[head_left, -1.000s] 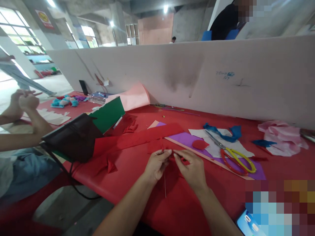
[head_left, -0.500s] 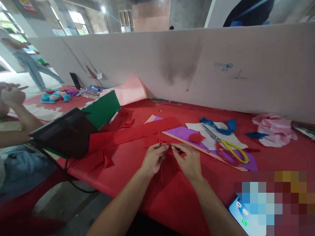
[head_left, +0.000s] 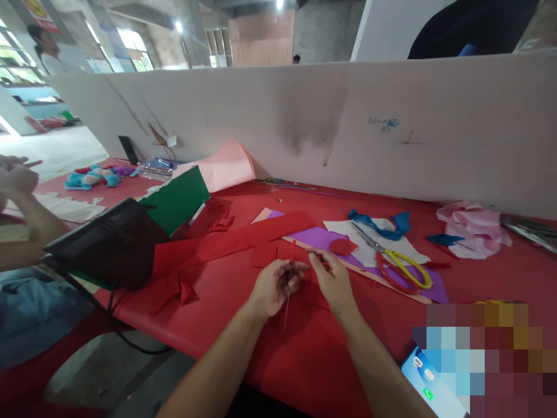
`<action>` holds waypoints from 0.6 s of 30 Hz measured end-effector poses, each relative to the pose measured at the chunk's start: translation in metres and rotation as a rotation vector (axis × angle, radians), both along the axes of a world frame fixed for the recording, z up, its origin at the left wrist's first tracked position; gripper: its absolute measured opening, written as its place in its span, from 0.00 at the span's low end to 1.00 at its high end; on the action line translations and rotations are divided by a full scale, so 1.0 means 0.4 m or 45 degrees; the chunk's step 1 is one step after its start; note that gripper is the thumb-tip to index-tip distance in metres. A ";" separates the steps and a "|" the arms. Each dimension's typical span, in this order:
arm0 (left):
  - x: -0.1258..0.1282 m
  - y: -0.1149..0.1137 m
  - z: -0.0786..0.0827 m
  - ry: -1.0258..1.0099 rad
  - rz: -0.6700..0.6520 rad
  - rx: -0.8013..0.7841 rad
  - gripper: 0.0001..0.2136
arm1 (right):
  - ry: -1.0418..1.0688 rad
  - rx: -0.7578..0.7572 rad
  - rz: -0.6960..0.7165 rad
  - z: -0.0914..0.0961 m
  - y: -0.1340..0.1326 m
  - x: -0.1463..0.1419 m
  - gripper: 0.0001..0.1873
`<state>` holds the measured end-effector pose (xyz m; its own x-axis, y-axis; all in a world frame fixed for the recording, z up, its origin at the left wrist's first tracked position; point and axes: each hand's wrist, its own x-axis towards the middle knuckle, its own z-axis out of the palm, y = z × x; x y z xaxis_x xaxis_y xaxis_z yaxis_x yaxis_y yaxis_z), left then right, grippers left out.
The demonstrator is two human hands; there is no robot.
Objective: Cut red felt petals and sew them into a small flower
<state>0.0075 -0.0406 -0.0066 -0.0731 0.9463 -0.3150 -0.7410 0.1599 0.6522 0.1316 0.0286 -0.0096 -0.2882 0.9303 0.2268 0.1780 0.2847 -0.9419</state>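
Observation:
My left hand (head_left: pixel 275 287) is closed with its fingers curled in. A thin straight strand (head_left: pixel 286 314), like a wire or thread, hangs from between its fingers. My right hand (head_left: pixel 334 283) pinches thumb and forefinger together at a small red cloth piece (head_left: pixel 310 284) that lies between the hands; its edges blend into the red table. Just beyond my hands is a long red cloth strip (head_left: pixel 256 234). Scissors with red and yellow handles (head_left: pixel 402 270) rest on white and purple sheets to the right, beside a red round piece (head_left: pixel 343 247).
A black bag (head_left: pixel 108 244) and a green board (head_left: pixel 180 197) stand on the left. Blue cloth (head_left: pixel 394 226) and pink cloth (head_left: pixel 470 229) lie at the right, with a phone (head_left: pixel 429 383) near the front. A white partition (head_left: pixel 217 110) closes the back. Another person's arm (head_left: pixel 35 229) shows at far left.
My hands have drawn slightly apart; my left fingers have curled more around the strand. The view has shifted a little. The walking person at far left has moved out of that spot.

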 end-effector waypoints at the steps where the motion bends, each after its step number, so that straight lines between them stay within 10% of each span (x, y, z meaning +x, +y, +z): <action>1: 0.004 -0.002 0.002 0.010 0.000 0.006 0.11 | 0.123 -0.171 0.111 0.008 -0.008 -0.002 0.17; 6: 0.043 -0.042 0.038 0.057 0.017 0.089 0.09 | 0.433 -0.536 0.391 0.058 -0.059 0.000 0.11; 12: 0.123 -0.154 0.101 0.269 0.168 0.161 0.07 | 0.538 -0.496 0.245 0.104 -0.177 0.061 0.06; 18: 0.221 -0.309 0.056 0.367 0.304 0.061 0.06 | 0.631 -0.629 0.064 0.060 -0.358 0.157 0.05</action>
